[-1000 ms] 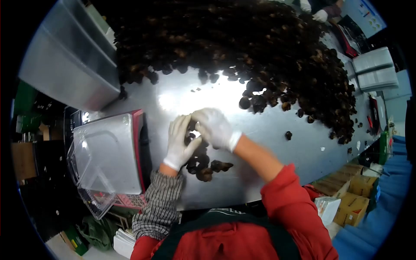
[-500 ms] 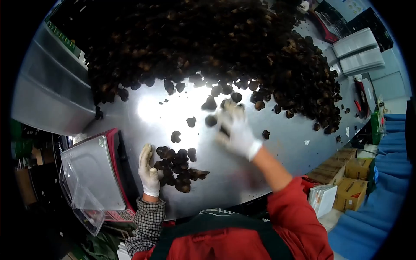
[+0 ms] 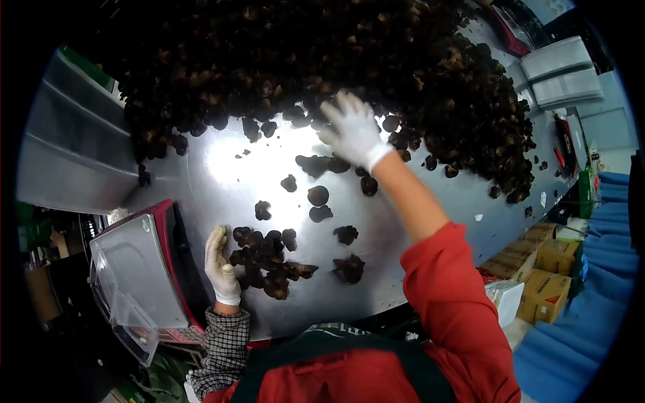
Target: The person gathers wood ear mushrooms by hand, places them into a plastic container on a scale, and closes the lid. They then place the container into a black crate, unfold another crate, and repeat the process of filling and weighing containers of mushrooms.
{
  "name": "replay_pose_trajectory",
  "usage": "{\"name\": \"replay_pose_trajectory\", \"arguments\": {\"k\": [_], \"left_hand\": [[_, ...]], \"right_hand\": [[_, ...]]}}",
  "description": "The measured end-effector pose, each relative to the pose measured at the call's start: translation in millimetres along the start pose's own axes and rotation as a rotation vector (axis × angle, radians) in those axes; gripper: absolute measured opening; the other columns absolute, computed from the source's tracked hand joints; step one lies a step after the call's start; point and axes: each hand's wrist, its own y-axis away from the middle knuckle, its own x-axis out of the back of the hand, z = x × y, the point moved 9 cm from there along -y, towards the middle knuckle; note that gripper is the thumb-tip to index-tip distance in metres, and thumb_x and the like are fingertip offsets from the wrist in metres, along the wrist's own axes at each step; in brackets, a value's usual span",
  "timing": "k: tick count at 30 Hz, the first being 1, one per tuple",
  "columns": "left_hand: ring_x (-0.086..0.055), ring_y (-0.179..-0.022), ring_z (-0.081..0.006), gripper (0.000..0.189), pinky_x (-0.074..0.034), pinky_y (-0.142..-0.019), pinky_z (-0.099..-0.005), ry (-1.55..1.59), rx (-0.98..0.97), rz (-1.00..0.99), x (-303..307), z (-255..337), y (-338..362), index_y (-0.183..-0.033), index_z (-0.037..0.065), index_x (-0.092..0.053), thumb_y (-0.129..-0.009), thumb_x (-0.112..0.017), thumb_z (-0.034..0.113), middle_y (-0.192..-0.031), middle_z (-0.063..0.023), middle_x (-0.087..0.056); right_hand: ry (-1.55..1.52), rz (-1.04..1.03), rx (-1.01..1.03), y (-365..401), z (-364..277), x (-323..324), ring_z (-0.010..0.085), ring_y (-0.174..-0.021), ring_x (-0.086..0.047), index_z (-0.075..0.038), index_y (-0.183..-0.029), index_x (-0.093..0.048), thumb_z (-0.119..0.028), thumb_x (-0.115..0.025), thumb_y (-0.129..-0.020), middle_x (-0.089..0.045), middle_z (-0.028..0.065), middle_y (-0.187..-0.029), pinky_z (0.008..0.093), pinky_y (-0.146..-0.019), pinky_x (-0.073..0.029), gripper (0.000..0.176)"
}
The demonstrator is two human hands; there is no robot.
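Right hand [image 3: 351, 131], fingers spread, rests on the mushroom heap [image 3: 302, 60] at the desk's [image 3: 376, 269] far side. Left hand [image 3: 220, 263], flat with fingers together, walls the small pile [image 3: 269, 258] near the near-left edge. The pieces are probably light and brittle, so scoop them loosely.

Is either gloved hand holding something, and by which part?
Nothing held. The white-gloved left hand touches the small dark mushroom heap; the right hand is spread open.

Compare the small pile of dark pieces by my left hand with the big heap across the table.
The small pile holds few pieces; the big heap covers the table's far side. The small pile lies against the open left hand; the big heap's near edge is under the spread right hand. Both are dark brown lumps on the shiny metal table.
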Motion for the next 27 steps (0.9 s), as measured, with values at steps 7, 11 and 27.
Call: {"name": "replay_pose_trajectory", "arguments": {"k": [7,11,27], "left_hand": [[-0.047,-0.125,-0.0299,0.096,-0.036,-0.107,-0.0389,0.022,0.002,-0.004,2,-1,0,-0.129,-0.011,-0.046,-0.081,-0.048,0.073,-0.134,-0.0218,-0.046],[-0.047,-0.125,-0.0301,0.096,-0.036,-0.107,-0.0389,0.021,0.001,-0.012,-1,0,-1,-0.129,-0.011,-0.046,-0.082,-0.048,0.073,-0.134,-0.0218,-0.046],[-0.046,-0.126,-0.0304,0.094,-0.036,-0.107,-0.0396,0.040,-0.014,-0.020,-3,1,0,-0.130,-0.011,-0.044,-0.083,-0.050,0.070,-0.136,-0.0210,-0.043]], "right_hand": [[-0.447,-0.034,0.207,146,-87,70,0.0393,-0.123,-0.043,-0.004,-0.122,-0.056,-0.035,-0.059,-0.087,-0.048,0.0225,-0.131,0.0508,-0.102,-0.034,0.047],[-0.393,0.106,0.135,58,-55,73,0.0339,-0.114,-0.050,-0.002,-0.117,-0.058,-0.033,-0.062,-0.085,-0.054,0.0193,-0.123,0.0437,-0.096,-0.041,0.045],[-0.147,0.038,-0.160,87,24,66,0.0402,-0.120,-0.043,-0.006,-0.121,-0.057,-0.038,-0.057,-0.089,-0.050,0.0218,-0.126,0.0499,-0.100,-0.035,0.045]]}}
